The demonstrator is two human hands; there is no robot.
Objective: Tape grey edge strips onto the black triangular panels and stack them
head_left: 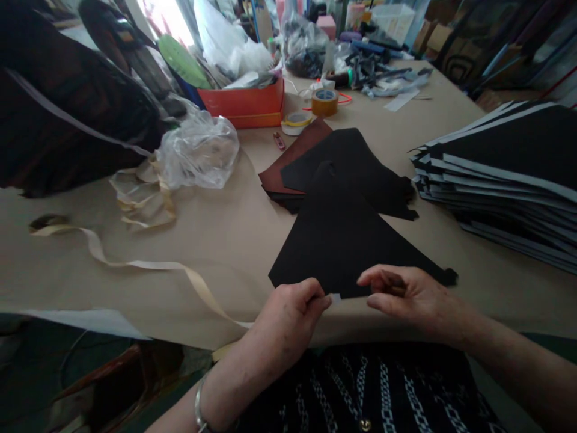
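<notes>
A black sheet of material (347, 240) lies on the paper-covered table (216, 240) in front of me. My left hand (288, 319) pinches its near edge, fingers closed on the sheet. My right hand (406, 294) pinches the same edge a little to the right, thumb and fingers pressed together on it. Behind this sheet lie more black pieces (351, 162) over a brown sheet (293, 159).
A tall stack of black and grey sheets (509, 174) stands at the right. A cream ribbon (135, 261) trails across the left. A crumpled clear plastic bag (198, 150), an orange box (246, 102) and tape rolls (324, 102) sit further back. Dark bags (67, 108) fill the left.
</notes>
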